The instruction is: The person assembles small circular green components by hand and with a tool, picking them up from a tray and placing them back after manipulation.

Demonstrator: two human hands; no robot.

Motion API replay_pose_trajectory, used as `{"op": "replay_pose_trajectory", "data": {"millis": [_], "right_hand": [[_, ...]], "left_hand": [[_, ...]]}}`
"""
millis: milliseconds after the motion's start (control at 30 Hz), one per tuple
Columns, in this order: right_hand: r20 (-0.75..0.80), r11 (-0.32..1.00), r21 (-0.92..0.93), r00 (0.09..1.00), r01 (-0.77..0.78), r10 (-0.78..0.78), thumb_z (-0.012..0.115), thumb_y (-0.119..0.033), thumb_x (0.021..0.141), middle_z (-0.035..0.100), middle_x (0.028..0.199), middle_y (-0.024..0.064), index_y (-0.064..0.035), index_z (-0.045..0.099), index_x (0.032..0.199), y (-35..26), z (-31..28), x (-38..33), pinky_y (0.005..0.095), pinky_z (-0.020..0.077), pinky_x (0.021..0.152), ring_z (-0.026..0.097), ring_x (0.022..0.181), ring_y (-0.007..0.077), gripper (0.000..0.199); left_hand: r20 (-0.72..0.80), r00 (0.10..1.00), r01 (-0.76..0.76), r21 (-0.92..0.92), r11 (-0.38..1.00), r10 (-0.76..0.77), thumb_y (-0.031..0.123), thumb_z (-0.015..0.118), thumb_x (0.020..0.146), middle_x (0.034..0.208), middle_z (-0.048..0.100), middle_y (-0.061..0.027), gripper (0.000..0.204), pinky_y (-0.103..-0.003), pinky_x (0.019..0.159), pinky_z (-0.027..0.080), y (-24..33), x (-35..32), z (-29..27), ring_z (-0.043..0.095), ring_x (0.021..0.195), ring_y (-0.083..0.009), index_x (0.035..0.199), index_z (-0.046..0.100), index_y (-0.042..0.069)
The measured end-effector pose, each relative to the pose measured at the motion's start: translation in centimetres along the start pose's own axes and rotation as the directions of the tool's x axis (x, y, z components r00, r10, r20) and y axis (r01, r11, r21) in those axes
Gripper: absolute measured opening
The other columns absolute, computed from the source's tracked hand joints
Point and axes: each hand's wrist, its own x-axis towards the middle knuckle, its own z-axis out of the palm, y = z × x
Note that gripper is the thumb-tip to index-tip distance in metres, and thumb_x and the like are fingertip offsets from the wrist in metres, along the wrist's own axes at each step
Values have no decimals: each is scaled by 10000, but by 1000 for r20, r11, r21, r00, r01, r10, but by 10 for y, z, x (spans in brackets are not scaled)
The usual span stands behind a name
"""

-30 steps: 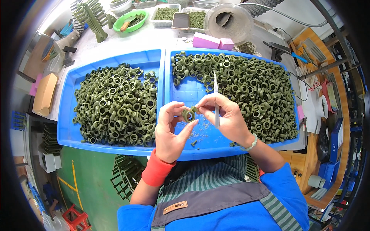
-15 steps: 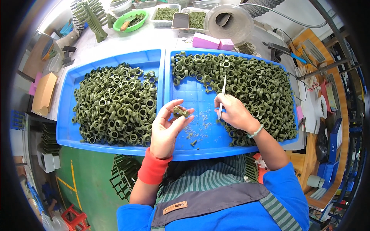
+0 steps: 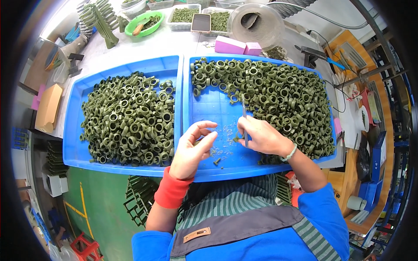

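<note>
My left hand [image 3: 190, 150] is over the front left of the right-hand blue tray [image 3: 209, 104], its fingers curled and its thumb and forefinger apart. A bit of a dark green plastic ring part [image 3: 197, 142] shows inside its curl; the rest is hidden by the fingers. My right hand [image 3: 263, 137] grips a slim knife-like metal tool [image 3: 245, 130], held nearly upright, tip away from me. A small green piece [image 3: 236, 138] shows beside its fingertips; I cannot tell whether it is held. Right of and beyond that hand lies a heap of green ring parts [image 3: 287, 95].
The left blue tray [image 3: 76, 117] holds another heap of rings [image 3: 130, 117]. Trimmed scraps [image 3: 224, 145] lie on the right tray's floor. Behind are pink blocks [image 3: 230, 45], a phone [image 3: 201, 22], a green basin [image 3: 150, 27] and a large clear container [image 3: 270, 28].
The ring part in my left hand, plain to see before, is now mostly hidden behind the fingers. My right hand has shifted slightly left and down, and its tool has tilted and turned.
</note>
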Motion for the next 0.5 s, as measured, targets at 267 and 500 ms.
{"op": "replay_pose_trajectory", "data": {"millis": [267, 500], "right_hand": [[-369, 909, 355, 926, 216, -76, 808, -56, 795, 589, 882, 90, -41, 543, 1022, -48, -7, 10, 355, 531, 699, 622, 774, 232, 350], [-329, 799, 588, 939, 123, 98, 769, 7, 815, 656, 907, 80, -39, 576, 966, -50, -7, 6, 304, 543, 731, 662, 810, 180, 249]], "left_hand": [[-48, 999, 27, 181, 983, -18, 166, 690, 969, 968, 716, -11, 266, -167, 589, 382, -6, -1, 10, 519, 711, -10, 1197, 647, 35], [-46, 998, -32, 113, 993, 37, 107, 645, 989, 970, 684, -29, 253, -154, 520, 309, -3, -2, 9, 462, 657, 7, 1216, 632, -3]]}}
